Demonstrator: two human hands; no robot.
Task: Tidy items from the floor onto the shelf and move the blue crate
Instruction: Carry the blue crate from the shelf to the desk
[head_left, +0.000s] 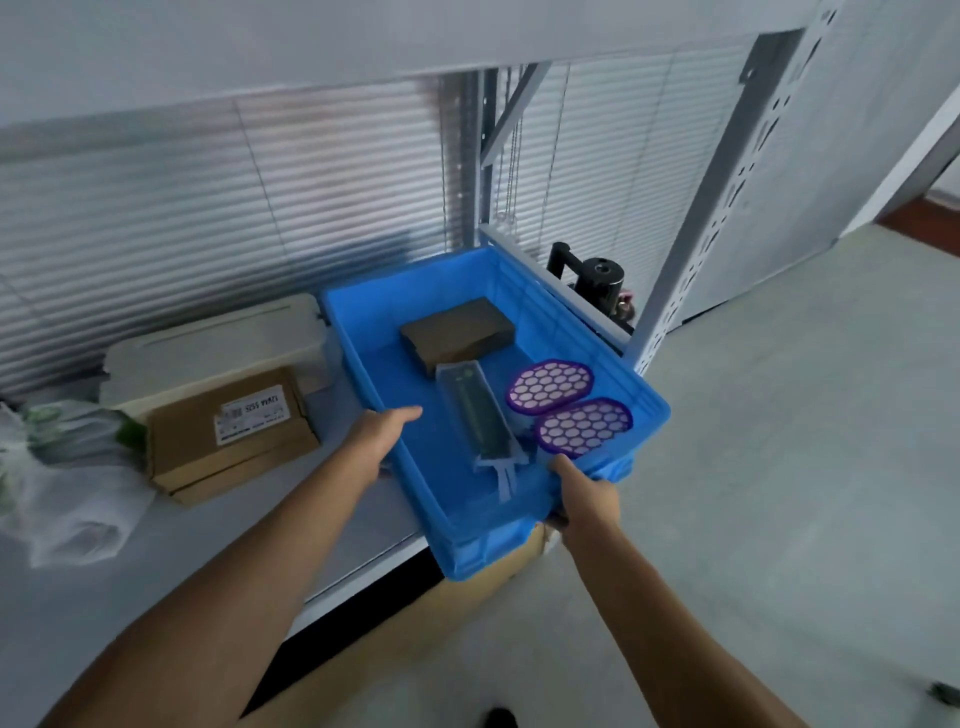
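1. The shelf (130, 571), a grey board under a slotted upright, fills the left side, and it is the mark for everything else.
2. The crate (467, 467), blue and open-topped, sits at the shelf's right end, skewed, with its near corner hanging out past the shelf's front edge over the floor.
3. Both arms reach in from below to that crate, one on each long side.
4. A white box (218, 348) lies toward the back of the shelf, just left of the crate.
5. A cardboard box (228, 436) with a printed label sits in front of the white one, mid-shelf.
6. Crumpled clear plastic (62, 493) is heaped at the shelf's left edge.
7. Inside the crate, at its far end, there's a dark block (457, 332).
8. A long clear pack (480, 415) lies lengthwise down the crate's middle, its far end touching the block.
9. Two purple honeycomb pads (550, 387) lie side by side against the crate's right wall.
10. Left hand (382, 436): clamped on the crate's left rim, thumb lying along the top.
11. Right hand (587, 499): gripping the near right rim, thumb on top, fingers tucked under.
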